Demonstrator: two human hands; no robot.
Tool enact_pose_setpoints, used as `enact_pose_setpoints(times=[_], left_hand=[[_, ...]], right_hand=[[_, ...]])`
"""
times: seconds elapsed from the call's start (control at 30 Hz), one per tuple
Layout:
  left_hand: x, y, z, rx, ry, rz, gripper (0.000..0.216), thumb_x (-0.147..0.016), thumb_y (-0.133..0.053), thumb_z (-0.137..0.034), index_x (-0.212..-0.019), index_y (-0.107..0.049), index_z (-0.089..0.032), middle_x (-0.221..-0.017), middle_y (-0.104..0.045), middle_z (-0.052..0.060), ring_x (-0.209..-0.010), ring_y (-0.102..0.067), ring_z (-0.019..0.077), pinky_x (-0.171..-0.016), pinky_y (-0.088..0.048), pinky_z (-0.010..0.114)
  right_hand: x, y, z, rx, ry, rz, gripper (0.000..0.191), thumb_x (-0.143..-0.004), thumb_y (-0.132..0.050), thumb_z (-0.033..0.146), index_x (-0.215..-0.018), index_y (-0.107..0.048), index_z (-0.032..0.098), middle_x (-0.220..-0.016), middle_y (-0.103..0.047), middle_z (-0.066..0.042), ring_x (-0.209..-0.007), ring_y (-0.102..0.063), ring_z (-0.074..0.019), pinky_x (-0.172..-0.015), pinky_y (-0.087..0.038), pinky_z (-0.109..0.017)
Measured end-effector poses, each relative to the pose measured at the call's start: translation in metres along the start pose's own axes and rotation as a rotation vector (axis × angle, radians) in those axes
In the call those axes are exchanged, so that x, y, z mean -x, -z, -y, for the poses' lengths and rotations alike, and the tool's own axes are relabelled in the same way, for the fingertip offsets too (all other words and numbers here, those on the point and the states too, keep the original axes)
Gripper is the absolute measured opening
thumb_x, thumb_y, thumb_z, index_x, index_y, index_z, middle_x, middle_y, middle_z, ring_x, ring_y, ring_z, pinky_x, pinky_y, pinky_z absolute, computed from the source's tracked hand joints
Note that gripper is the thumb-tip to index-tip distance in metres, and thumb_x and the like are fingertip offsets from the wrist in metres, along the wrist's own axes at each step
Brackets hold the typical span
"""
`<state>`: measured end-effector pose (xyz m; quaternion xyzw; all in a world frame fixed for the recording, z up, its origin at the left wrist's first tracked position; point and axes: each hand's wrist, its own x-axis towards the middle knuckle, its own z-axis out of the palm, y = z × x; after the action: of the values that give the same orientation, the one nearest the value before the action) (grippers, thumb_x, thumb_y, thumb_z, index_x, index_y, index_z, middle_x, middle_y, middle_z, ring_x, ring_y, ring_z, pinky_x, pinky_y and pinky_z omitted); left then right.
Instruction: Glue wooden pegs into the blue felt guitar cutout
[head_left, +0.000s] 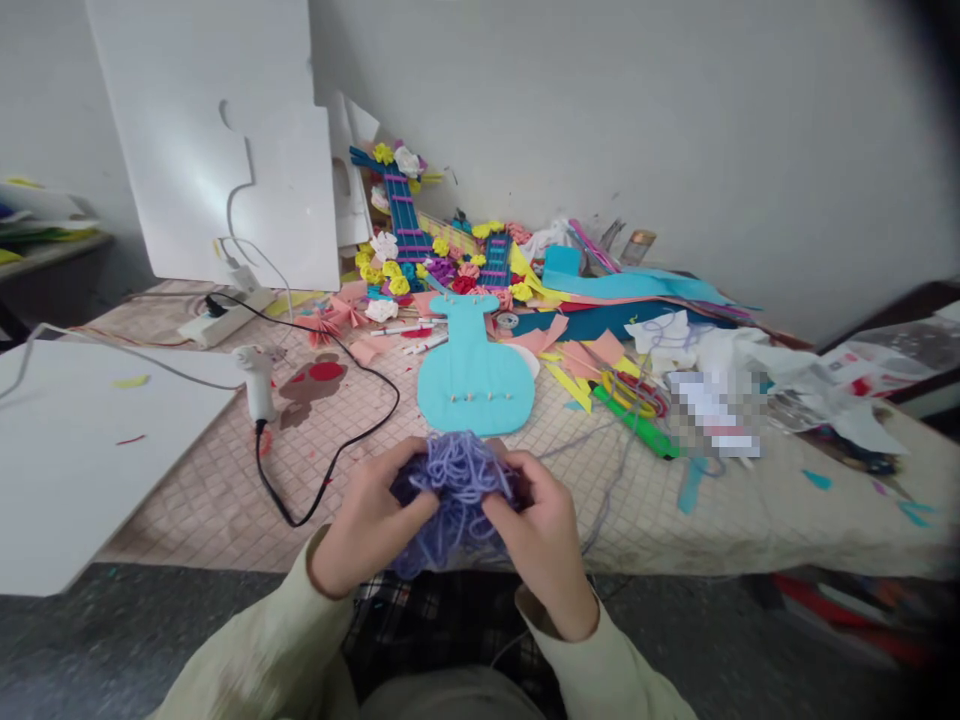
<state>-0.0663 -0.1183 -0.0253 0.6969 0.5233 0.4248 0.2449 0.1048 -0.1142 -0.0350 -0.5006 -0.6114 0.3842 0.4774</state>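
Note:
A loose tangle of purple yarn (pixel 461 480) is held between both hands at the table's near edge. My left hand (pixel 382 510) grips its left side, with the thumb pressed onto the strands. On the other side my right hand (pixel 536 510) is closed around the yarn, thumb also on top. Beyond the hands lies a light-blue vase-shaped cutout (pixel 476 375), with small pegs along its top and lower part. A thin strand of yarn (pixel 615 480) trails from the tangle across the table to the right.
At the left, a white hot glue gun (pixel 259 385) stands with a black cord, near a power strip (pixel 225 318) and a white board (pixel 105 440). A green utility knife (pixel 637 422) lies right of the cutout. Paper flowers (pixel 394 275) and blue strips (pixel 637 285) crowd the back.

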Motion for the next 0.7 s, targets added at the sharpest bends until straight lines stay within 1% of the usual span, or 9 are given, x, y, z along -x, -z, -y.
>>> enact_pose_setpoints(times=[0.07,0.13,0.2,0.27,0.33,0.4,0.5,0.6,0.7], left_hand=[[0.001,-0.001,0.007,-0.055,0.001,-0.172,0.013,-0.072,-0.046,-0.007,-0.077,-0.053,-0.018,-0.073,-0.059,0.0,-0.067,-0.055,0.0126,-0.062,-0.045,0.024],[0.0,0.0,0.012,-0.084,-0.015,-0.26,0.011,-0.075,-0.045,-0.008,-0.073,-0.05,-0.018,-0.073,-0.057,0.0,-0.067,-0.054,0.0119,-0.063,-0.045,0.024],[-0.002,0.001,0.012,-0.068,-0.058,-0.198,0.009,-0.078,-0.048,-0.013,-0.083,-0.053,-0.019,-0.086,-0.059,0.003,-0.08,-0.056,0.0142,-0.074,-0.045,0.027],[-0.004,0.003,0.007,-0.017,-0.08,-0.068,0.022,-0.077,-0.053,-0.018,-0.099,-0.054,-0.02,-0.1,-0.059,0.006,-0.095,-0.055,0.0174,-0.084,-0.044,0.031],[-0.005,0.001,0.002,0.033,-0.061,0.031,0.035,-0.074,-0.059,-0.022,-0.108,-0.05,-0.021,-0.106,-0.059,0.006,-0.098,-0.055,0.0188,-0.085,-0.044,0.032],[-0.004,-0.004,0.0,0.047,-0.053,0.037,0.036,-0.07,-0.06,-0.018,-0.105,-0.051,-0.02,-0.099,-0.062,0.005,-0.091,-0.057,0.0176,-0.08,-0.046,0.03],[-0.003,-0.012,0.007,0.013,-0.077,-0.047,0.022,-0.063,-0.052,-0.006,-0.081,-0.052,-0.019,-0.081,-0.06,0.001,-0.078,-0.057,0.0153,-0.072,-0.046,0.028],[-0.004,-0.011,0.023,-0.128,-0.082,-0.194,0.023,-0.056,-0.042,0.001,-0.065,-0.045,-0.02,-0.073,-0.056,0.001,-0.077,-0.055,0.0159,-0.072,-0.045,0.029],[-0.007,0.002,0.038,-0.274,-0.045,-0.307,0.034,-0.056,-0.039,0.003,-0.078,-0.05,-0.021,-0.08,-0.058,0.001,-0.081,-0.056,0.0174,-0.077,-0.045,0.032]], right_hand=[[-0.003,0.004,-0.004,0.1,0.039,-0.15,0.011,-0.068,-0.058,0.016,-0.077,-0.053,0.019,-0.067,-0.053,0.002,-0.061,-0.047,-0.012,-0.059,-0.039,-0.025],[-0.006,0.005,-0.007,0.15,0.059,-0.204,0.01,-0.068,-0.058,0.017,-0.076,-0.052,0.019,-0.067,-0.053,0.002,-0.06,-0.047,-0.0118,-0.06,-0.039,-0.025],[-0.007,0.004,-0.008,0.115,0.059,-0.121,0.01,-0.071,-0.055,0.018,-0.081,-0.052,0.019,-0.071,-0.054,0.001,-0.063,-0.048,-0.0122,-0.061,-0.039,-0.025],[-0.008,0.001,-0.007,0.032,0.056,0.002,0.013,-0.074,-0.053,0.019,-0.086,-0.051,0.02,-0.077,-0.054,0.0,-0.068,-0.05,-0.013,-0.064,-0.04,-0.026],[-0.006,-0.004,-0.005,-0.083,0.039,0.112,0.014,-0.076,-0.054,0.021,-0.089,-0.05,0.02,-0.079,-0.053,0.0,-0.072,-0.05,-0.0132,-0.066,-0.04,-0.026],[-0.003,-0.008,-0.003,-0.24,-0.012,0.225,0.014,-0.076,-0.056,0.026,-0.086,-0.049,0.019,-0.075,-0.05,0.001,-0.067,-0.047,-0.0114,-0.061,-0.039,-0.024],[0.002,-0.01,-0.001,-0.478,-0.097,0.32,0.018,-0.077,-0.057,0.031,-0.073,-0.045,0.018,-0.063,-0.038,0.004,-0.053,-0.033,-0.0068,-0.049,-0.029,-0.02],[0.002,-0.003,-0.001,-0.657,-0.115,0.219,0.033,-0.078,-0.056,0.031,-0.058,-0.033,0.017,-0.054,-0.026,0.006,-0.047,-0.023,-0.0054,-0.044,-0.021,-0.02],[-0.001,0.015,0.002,-0.825,-0.125,0.082,0.043,-0.075,-0.056,0.029,-0.053,-0.021,0.018,-0.047,-0.015,0.008,-0.041,-0.014,-0.0047,-0.039,-0.015,-0.02]])
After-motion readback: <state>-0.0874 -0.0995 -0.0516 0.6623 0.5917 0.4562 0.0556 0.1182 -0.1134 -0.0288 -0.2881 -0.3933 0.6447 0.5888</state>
